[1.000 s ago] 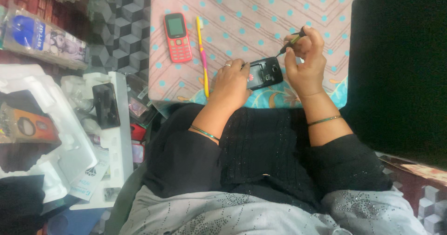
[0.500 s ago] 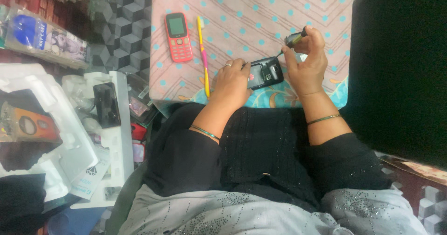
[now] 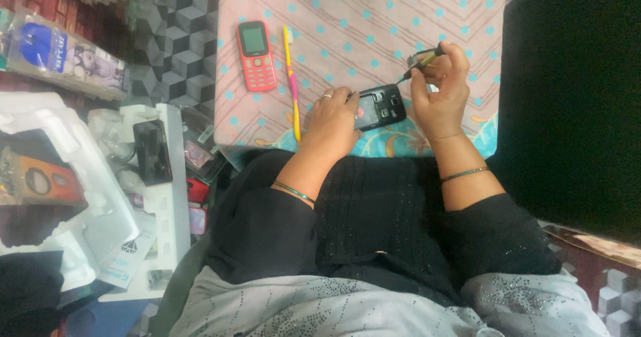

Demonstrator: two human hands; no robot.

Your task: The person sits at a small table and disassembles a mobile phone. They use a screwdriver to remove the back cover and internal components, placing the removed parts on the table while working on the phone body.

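The opened black phone [image 3: 380, 106] lies back-up on the table [image 3: 427, 16], close to its near edge where the pink dotted cloth gives way to a blue flowered border. The left hand [image 3: 334, 120] rests on the phone's left end, its grip pressed down on it rather than closed round it. The right hand [image 3: 441, 90] has its grip clenched on a small screwdriver [image 3: 419, 60], tip slanting down toward the phone's upper right corner. To the left, well apart, lie a red keypad phone [image 3: 256, 55] and a yellow-and-pink toothbrush [image 3: 292, 83]; the far half of the cloth is bare. Compared with half a second ago, the screwdriver tip has dropped nearer the phone, while the left hand and the phone have stayed put
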